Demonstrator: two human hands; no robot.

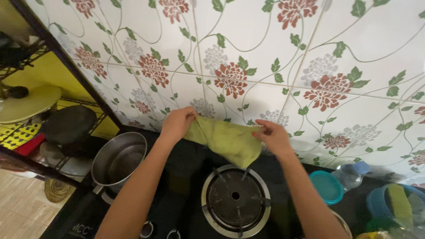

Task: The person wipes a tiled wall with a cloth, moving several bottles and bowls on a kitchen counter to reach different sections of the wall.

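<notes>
Item: green folded cloth [228, 139], pinched in left hand [177, 124] and right hand [274, 137] grip; hanging corner risks snagging the round steel gas burner [235, 199] below.

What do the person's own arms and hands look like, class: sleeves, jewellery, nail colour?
Both forearms are bare, with no sleeves, watch or bracelet in view. The right hand shows red polish on a fingernail. The left hand shows no ring; its nails are not clear enough to judge.

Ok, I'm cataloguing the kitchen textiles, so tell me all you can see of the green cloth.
The green cloth is a soft, olive-green fabric, folded and slightly creased, held stretched in the air above the round gas burner. The left hand pinches one upper end and the right hand the other, while its lower corner hangs toward the burner, in front of the flowered wall tiles.
</notes>
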